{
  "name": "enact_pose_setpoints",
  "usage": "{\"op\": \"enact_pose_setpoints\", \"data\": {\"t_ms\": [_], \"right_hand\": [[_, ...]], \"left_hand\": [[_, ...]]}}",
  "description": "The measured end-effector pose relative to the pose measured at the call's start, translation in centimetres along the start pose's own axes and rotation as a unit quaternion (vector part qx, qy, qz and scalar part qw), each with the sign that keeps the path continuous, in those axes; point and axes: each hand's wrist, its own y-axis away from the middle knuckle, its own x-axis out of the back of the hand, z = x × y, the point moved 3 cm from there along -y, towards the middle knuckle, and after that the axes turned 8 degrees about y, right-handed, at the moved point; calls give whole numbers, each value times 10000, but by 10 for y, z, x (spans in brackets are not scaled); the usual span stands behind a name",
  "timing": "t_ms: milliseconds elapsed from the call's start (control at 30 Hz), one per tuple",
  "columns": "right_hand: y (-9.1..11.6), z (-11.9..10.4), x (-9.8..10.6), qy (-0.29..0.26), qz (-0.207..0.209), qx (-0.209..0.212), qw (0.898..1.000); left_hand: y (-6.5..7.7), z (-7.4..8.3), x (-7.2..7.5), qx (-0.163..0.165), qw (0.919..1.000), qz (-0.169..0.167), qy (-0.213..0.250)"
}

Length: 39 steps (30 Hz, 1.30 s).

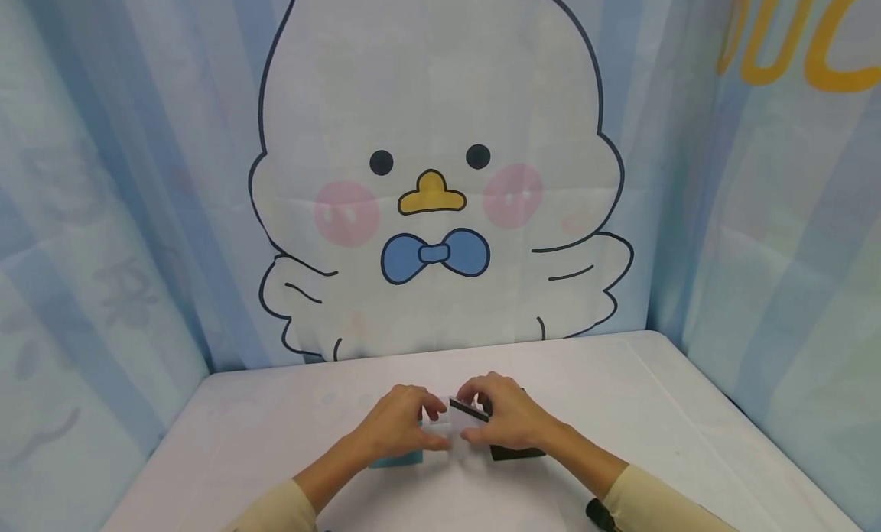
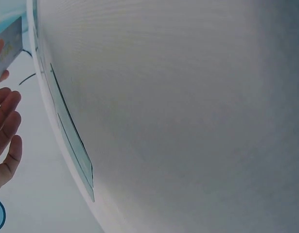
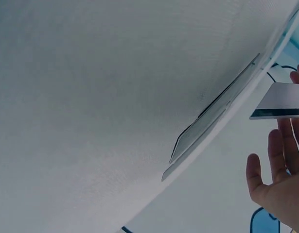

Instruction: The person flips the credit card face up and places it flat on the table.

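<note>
Card [image 1: 469, 410]: up off the table [image 1: 619, 410], between the two hands and way closer to the right one. It's tilted, and the head view only gives you a thin dark edge. The right wrist view is nicer, a pale face with a dark stripe along one side.
Right hand [image 1: 505, 411]: this is the one gripping the card, fingers curved round it. Can't tell exactly which fingertips do the pinching, the hand covers that part.
Left hand [image 1: 399, 421]: fingers loosely curved, thumb well apart from them, nothing gripped as far as I can see. Fingertips sit just beside the card's near end.
Teal piece [image 1: 398, 462]: flat-looking, under the left hand, mostly hidden, so no clue what it is.
Black piece [image 1: 518, 453]: same deal under the right hand, just one edge poking out.
Dark cylinder [image 1: 600, 514]: near the bottom edge, right by the right sleeve [image 1: 657, 501], partly cut off.
Backdrop [image 1: 430, 81]: striped blue fabric with a big white cartoon bird wearing a blue bow tie.
</note>
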Motion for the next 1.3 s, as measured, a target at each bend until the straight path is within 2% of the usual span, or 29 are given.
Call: {"op": "enact_pose_setpoints", "data": {"t_ms": [333,667,900,1300], "right_hand": [[2,1,4,-675,326,-257,9969],[2,2,4,-1027,648,-254,9923],[2,1,5,-1314,647,-218,9890],[1,-1,6,-2110,417,-76,9766]], "left_hand": [[1,-2,-1,71,10000,0,2],[1,-2,-3,171,9998,53,91],[0,-2,-3,183,9998,74,79],[0,-2,-2,375,9993,46,75]]}}
